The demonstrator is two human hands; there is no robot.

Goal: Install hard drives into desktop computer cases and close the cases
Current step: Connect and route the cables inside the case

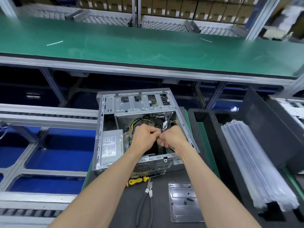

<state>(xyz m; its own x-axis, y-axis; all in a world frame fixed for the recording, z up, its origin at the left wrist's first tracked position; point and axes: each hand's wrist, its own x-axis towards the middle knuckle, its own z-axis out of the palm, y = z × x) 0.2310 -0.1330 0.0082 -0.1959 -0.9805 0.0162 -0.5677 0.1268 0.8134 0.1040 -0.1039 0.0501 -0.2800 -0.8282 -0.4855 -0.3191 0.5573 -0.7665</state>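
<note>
An open desktop computer case point(105, 112) lies on its side on the dark mat in front of me, its side panel off. Inside sit a grey power supply point(111, 147), a metal drive cage point(141, 104) at the far end and yellow-black wires point(136, 122). My left hand point(144, 139) and my right hand point(172, 137) meet over the middle of the case, both pinching a thin dark cable point(162, 131) between their fingertips. No hard drive shows in the cage openings that I can make out.
A yellow-black screwdriver point(137, 181) and a grey cable with white connectors point(148, 190) lie just before the case. A clear tray with small black screws point(184, 201) sits nearer me. Stacked clear plastic trays point(256, 165) fill a black bin at right. A green conveyor point(148, 46) runs beyond.
</note>
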